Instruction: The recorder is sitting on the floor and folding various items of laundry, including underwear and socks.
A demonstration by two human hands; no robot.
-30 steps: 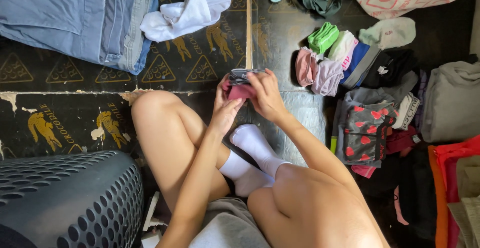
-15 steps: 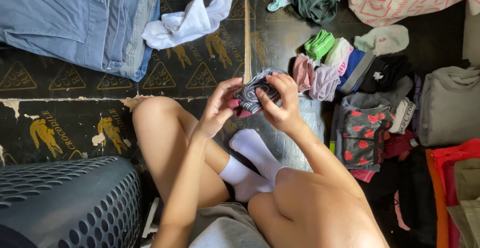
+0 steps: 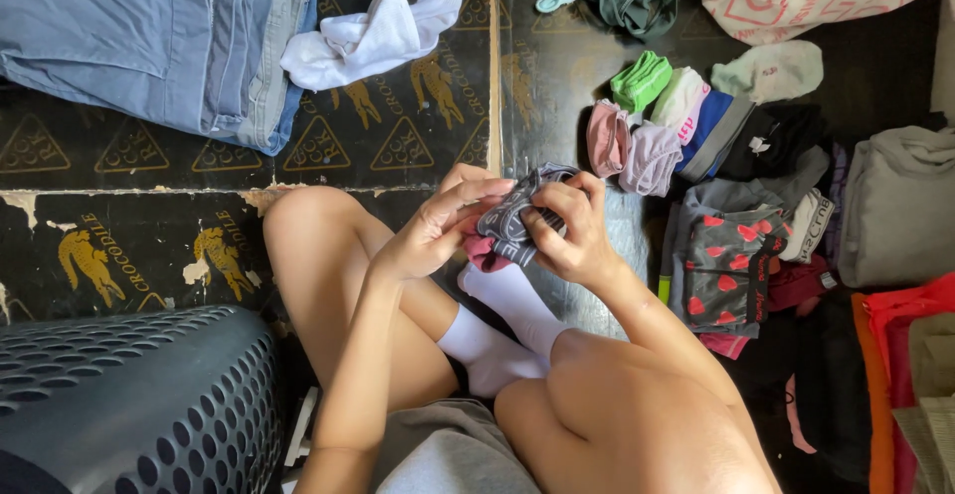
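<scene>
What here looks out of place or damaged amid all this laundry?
The floor mat is worn: pale patches show where its dark surface has peeled along the seam. A white garment lies crumpled and unfolded beside the folded jeans. Both hands, left and right, hold a small grey garment.

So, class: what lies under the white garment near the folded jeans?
The white garment rests mostly on the black floor covering printed with gold emblems, its left end beside or just touching the folded jeans. Whatever part of the floor pattern sits beneath it is covered.
</scene>
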